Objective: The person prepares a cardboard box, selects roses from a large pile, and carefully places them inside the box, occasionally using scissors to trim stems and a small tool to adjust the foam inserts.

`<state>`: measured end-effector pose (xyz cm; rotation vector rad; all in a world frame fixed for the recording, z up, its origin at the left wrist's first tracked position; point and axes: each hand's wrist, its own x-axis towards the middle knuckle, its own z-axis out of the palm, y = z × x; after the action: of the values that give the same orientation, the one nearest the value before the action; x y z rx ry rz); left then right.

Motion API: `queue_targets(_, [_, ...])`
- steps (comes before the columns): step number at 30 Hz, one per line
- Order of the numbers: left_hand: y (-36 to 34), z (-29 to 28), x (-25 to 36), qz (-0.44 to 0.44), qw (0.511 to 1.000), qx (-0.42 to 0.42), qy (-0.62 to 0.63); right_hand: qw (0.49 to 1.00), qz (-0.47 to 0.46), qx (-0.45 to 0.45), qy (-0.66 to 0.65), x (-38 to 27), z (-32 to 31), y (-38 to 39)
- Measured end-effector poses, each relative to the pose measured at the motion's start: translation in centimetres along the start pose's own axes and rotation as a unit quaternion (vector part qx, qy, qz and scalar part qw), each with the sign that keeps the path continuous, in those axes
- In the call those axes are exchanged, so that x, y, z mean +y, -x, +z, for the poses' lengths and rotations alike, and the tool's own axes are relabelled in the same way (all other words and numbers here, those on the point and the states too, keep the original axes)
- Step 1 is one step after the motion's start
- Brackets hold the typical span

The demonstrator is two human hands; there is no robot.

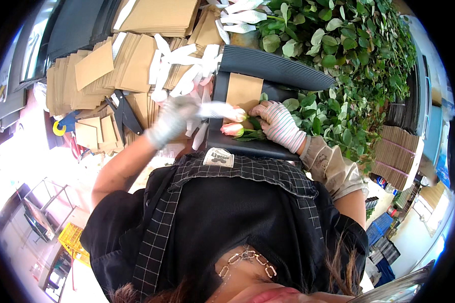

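My left hand (173, 121), in a pale glove and blurred, is closed on a white foam mesh sleeve (212, 110) that reaches over a pink rosebud (236, 113). My right hand (277, 122), in a striped glove, has its fingers curled on the green rose stems beside that bud. A second pink rose (231, 130) lies just below, with leaves under my right hand. Behind them a cardboard piece (242, 88) lies on a black padded holder (237, 143) with a ribbed black flap (273, 66).
Stacked cardboard sheets (93, 76) and loose white sleeves (179, 58) fill the back left, with a black tool (124, 111). A dense heap of leafy stems (349, 60) covers the back right. Bundled cardboard (394, 151) is at right, a yellow crate (73, 240) at lower left.
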<state>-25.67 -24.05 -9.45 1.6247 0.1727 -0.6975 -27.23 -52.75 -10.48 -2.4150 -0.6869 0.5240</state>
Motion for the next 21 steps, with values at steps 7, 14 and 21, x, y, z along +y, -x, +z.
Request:
queue_targets(7, [-0.3, -5.7, 1.0, 0.215, 0.966, 0.141, -0.025, 0.999, -0.015, 0.002, 0.029, -1.4, -0.7, 0.0])
queue_targets(14, [-2.1, 3.7, 2.3, 0.413, 0.804, -0.116, -0.412, 0.985, -0.006, -0.121, 0.124, -2.9, -3.0, -0.5])
queue_targets(21, [-3.2, 5.1, 0.0, 0.397, 0.745, -0.142, -0.517, 0.981, 0.140, 0.080, -0.112, -5.2, -10.1, 6.2])
